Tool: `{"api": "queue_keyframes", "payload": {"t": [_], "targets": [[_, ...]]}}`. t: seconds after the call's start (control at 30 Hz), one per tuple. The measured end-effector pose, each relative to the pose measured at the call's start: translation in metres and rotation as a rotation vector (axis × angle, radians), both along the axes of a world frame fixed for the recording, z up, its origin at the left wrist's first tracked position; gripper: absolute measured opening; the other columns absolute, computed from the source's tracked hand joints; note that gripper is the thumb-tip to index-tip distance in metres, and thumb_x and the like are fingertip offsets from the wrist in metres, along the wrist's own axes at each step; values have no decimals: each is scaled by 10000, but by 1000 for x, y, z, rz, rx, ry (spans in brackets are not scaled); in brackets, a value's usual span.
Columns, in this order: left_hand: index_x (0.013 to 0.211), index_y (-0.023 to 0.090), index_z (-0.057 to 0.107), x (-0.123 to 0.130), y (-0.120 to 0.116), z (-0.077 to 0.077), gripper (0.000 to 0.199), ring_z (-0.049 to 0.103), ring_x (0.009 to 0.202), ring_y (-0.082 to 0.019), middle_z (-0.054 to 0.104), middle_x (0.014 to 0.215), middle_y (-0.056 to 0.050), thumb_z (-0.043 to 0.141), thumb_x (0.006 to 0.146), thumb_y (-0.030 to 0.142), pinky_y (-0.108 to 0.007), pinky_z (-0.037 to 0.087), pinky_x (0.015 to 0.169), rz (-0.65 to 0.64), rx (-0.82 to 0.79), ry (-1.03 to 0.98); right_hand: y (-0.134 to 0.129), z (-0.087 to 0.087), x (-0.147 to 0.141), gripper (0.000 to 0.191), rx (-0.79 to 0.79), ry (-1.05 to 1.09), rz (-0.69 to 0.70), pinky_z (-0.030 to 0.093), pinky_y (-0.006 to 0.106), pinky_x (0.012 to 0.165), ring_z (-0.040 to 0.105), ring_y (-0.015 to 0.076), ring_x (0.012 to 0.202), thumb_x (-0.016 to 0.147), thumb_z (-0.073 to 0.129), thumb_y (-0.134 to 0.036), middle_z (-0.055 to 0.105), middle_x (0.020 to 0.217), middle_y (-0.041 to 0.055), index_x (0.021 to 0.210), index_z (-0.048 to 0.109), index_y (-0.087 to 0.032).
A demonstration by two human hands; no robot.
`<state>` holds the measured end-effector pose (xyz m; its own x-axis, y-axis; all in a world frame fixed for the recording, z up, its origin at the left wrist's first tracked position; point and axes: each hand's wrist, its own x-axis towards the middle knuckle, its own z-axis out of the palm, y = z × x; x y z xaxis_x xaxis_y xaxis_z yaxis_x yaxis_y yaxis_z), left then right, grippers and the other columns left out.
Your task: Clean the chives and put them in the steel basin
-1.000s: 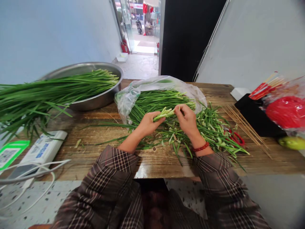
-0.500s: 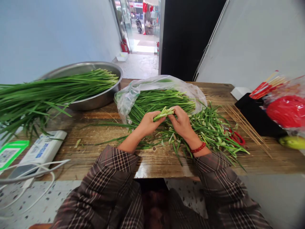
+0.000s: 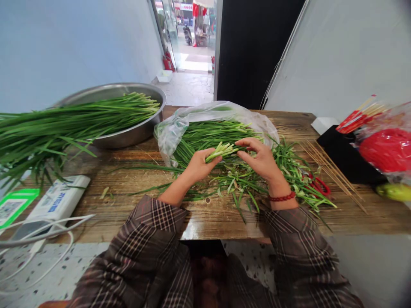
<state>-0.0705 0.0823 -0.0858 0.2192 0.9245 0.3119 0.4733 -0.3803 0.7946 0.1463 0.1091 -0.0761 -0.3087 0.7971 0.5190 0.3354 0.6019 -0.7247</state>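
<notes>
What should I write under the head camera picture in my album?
The left hand holds a bunch of green stems beside the open right hand.

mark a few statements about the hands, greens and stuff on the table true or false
1. The left hand holds a bunch of pale-ended green stalks. True.
2. A red bracelet is on the left wrist. False: it is on the right wrist.
3. The right hand is clenched in a fist. False: its thumb and fingers are parted.
4. Long greens hang over the rim of the metal basin. True.
5. The plastic bag is tied shut. False: it is open, showing greens inside.
</notes>
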Motion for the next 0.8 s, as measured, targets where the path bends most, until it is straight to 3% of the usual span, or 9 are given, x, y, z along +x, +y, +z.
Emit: {"api": "queue_keyframes", "payload": {"t": [0.17,0.33,0.4,0.5,0.67,0.8], "targets": [[850,155,657,0,0,0,256,565,763,-153,652,804,-2,549,870,386,-260,437,736,-38,21,58,-1,-7,-15,160,-19,98,-75,465,304,698,570,147,705,838,633,-349,649,751,10,765,663,-210],[769,156,626,1,2,-2,183,540,714,-142,616,742,9,614,819,332,-256,403,688,20,66,151,10,-17,-12,266,-162,491,-254,425,247,598,506,108,612,861,581,-462,556,669,-26,788,604,-207],[757,158,620,0,1,1,195,536,707,-141,598,715,9,597,836,335,-260,402,682,74,92,105,13,-20,-10,313,-201,523,-263,439,243,598,526,108,619,880,537,-503,575,693,-17,792,592,-208],[723,160,610,-4,-2,11,264,544,696,-139,596,701,-4,572,867,378,-271,429,697,131,115,-62,14,-25,-12,314,-194,432,-240,483,268,668,589,131,712,876,542,-510,649,805,19,895,619,-205],[732,173,571,-12,-4,23,346,607,752,-146,623,725,-27,497,920,454,-286,483,775,192,173,-371,5,-20,-16,373,-5,216,-230,508,354,803,634,198,926,863,590,-453,683,1037,84,1144,602,-208],[797,183,566,-7,-3,14,192,582,689,-137,615,710,1,563,878,357,-260,459,687,238,226,-169,-10,-15,-28,581,128,-27,-39,433,473,1031,535,269,1230,822,635,-498,591,1321,117,1326,513,-234]]}}
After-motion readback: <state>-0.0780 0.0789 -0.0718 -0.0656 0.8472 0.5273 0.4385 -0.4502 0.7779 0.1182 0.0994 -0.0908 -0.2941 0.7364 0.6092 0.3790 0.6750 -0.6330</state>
